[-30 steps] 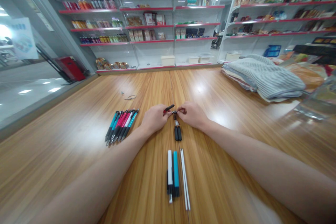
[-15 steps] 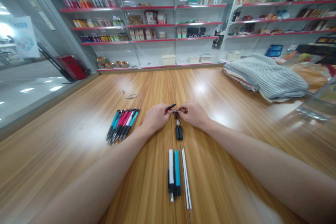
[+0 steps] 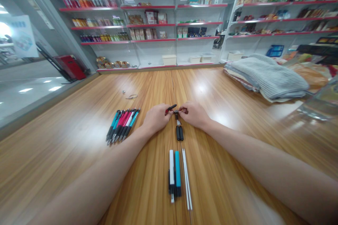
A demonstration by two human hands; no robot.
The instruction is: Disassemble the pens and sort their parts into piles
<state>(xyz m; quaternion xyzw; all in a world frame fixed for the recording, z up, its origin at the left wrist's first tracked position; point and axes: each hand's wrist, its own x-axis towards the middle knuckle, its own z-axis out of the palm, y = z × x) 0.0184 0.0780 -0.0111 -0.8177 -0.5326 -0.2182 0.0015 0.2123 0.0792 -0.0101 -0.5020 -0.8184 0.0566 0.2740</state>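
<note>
The person's left hand (image 3: 156,117) is closed around a red-and-black pen piece (image 3: 172,107), above the table's middle seam; the right hand (image 3: 194,114) has its fingertips bunched beside small dark parts (image 3: 176,115), though whether they grip one cannot be told; two black grips (image 3: 179,133) lie just nearer, then white and blue barrels (image 3: 177,168) beside two thin white sticks (image 3: 187,179).

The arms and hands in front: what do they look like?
They are a person's: the left arm and right arm are bare, with no sleeves in view; the left hand and right hand show no gloves, watch or bracelet.
</note>
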